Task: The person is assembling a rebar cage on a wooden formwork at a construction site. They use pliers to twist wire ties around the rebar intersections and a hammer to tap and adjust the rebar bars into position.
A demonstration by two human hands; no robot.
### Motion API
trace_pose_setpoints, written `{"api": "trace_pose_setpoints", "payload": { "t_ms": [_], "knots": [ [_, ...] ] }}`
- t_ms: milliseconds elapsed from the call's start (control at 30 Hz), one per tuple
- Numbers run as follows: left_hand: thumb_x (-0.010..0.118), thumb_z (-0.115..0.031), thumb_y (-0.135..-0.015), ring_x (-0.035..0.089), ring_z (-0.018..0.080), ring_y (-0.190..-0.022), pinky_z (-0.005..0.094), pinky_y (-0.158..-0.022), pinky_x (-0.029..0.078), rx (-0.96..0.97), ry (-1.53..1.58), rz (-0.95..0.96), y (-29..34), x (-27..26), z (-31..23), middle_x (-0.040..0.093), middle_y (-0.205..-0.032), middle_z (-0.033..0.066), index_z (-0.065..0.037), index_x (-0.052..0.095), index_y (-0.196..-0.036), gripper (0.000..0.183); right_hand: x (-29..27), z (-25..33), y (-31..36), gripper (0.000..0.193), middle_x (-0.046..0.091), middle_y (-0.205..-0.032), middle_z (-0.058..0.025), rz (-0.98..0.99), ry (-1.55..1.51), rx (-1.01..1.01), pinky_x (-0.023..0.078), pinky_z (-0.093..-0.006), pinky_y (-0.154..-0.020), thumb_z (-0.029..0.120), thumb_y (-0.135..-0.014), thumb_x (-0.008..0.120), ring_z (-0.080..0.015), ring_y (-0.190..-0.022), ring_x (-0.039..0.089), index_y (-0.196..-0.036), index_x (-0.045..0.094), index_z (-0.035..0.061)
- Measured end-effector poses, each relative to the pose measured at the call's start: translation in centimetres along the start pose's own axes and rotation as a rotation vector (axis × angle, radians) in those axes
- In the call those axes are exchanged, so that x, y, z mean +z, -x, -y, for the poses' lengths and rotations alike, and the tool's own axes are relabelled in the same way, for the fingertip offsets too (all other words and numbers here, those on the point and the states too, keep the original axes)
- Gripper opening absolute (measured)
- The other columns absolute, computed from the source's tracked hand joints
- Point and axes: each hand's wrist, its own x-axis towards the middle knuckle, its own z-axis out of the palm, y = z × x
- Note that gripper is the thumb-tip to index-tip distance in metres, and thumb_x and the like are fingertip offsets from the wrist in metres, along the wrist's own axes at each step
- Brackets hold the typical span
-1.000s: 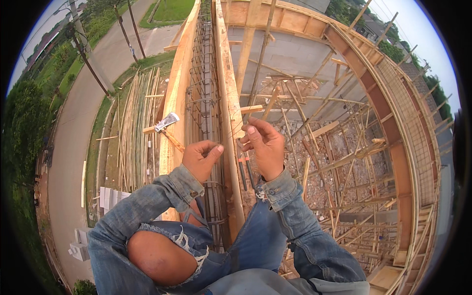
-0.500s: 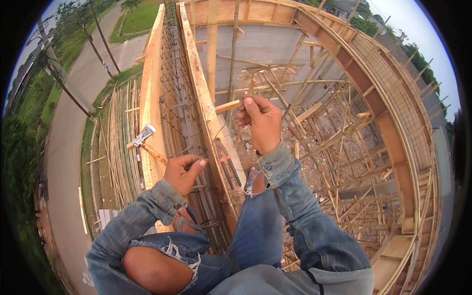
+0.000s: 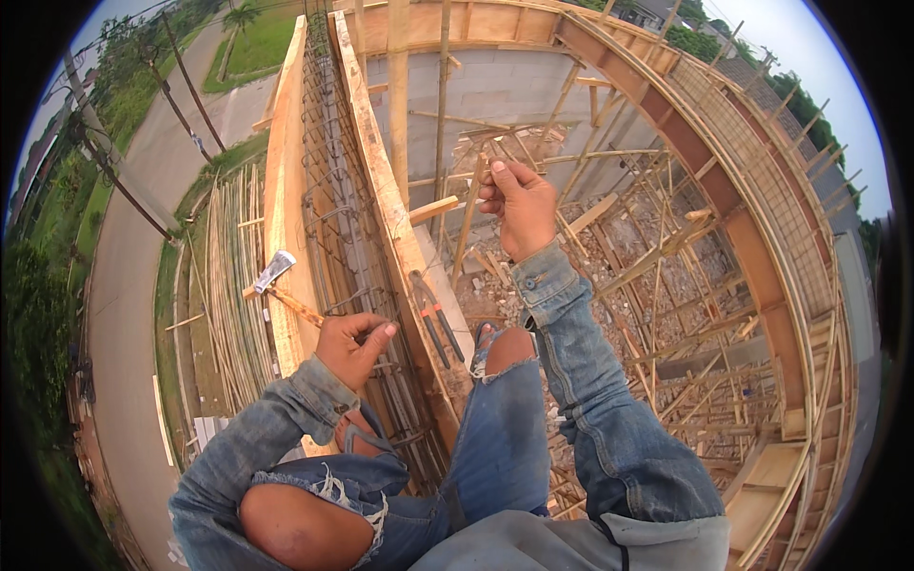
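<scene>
I sit astride a high beam formwork, with torn jeans and sandals in view. My left hand (image 3: 354,344) is curled on top of the rebar cage (image 3: 333,200) between the two wooden form boards. It rests right at the handle end of a hammer (image 3: 276,271) lying across the left board (image 3: 286,190). Whether it grips a bar I cannot tell. My right hand (image 3: 519,205) is raised out over the open drop, its fingers pinched together. Anything between them is too thin to see. Red-handled pincers (image 3: 433,319) lie on the right board (image 3: 381,190) between my hands.
Far below on the right are bamboo scaffold poles (image 3: 666,285), rubble and a curved wooden formwork wall (image 3: 762,238). On the left, stacked poles (image 3: 224,285) lie beside a road (image 3: 124,285) with utility poles. A grey block wall (image 3: 514,95) stands ahead.
My right hand has lifted away from the cage, up and to the right. My left hand has stayed low on the rebar by the hammer handle. The view has tilted down.
</scene>
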Motion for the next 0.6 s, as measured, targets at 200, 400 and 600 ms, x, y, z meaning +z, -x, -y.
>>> {"api": "trace_pose_setpoints", "payload": {
  "t_ms": [200,400,600],
  "knots": [
    [0.061,-0.018,-0.084,0.047,0.0065,-0.054,0.0245,-0.049,0.039,-0.014,0.012,-0.096,-0.1,0.0,0.6,0.054,-0.056,0.0022,0.005,0.063,-0.079,0.024,2.4,1.2,3.8,0.038,0.054,-0.108,-0.0168,-0.288,0.422,-0.701,0.045,-0.0365,-0.082,0.008,-0.081,0.058,-0.0235,-0.106,0.051,-0.117,0.051,-0.0019],
    [0.061,-0.021,-0.085,0.049,0.0064,-0.056,0.0217,-0.052,0.039,-0.002,-0.044,-0.004,-0.3,-0.3,0.1,0.055,-0.060,0.0013,0.003,0.063,-0.080,0.025,4.1,0.8,8.2,0.016,0.060,-0.082,-0.0061,0.888,1.385,-0.958,0.031,-0.0437,-0.100,0.022,-0.073,0.059,-0.0246,-0.094,0.055,-0.080,0.062,0.0078],
    [0.062,-0.024,-0.084,0.045,0.0077,-0.050,0.0250,-0.047,0.037,-0.032,-0.106,0.125,-0.5,-2.9,0.7,0.051,-0.052,0.0014,0.004,0.061,-0.072,0.030,2.3,1.8,5.3,0.012,0.056,-0.070,-0.0015,1.118,1.249,-1.193,0.049,-0.0338,-0.060,0.021,-0.074,0.059,-0.0180,-0.068,0.058,-0.071,0.058,0.0099]
  ]
}}
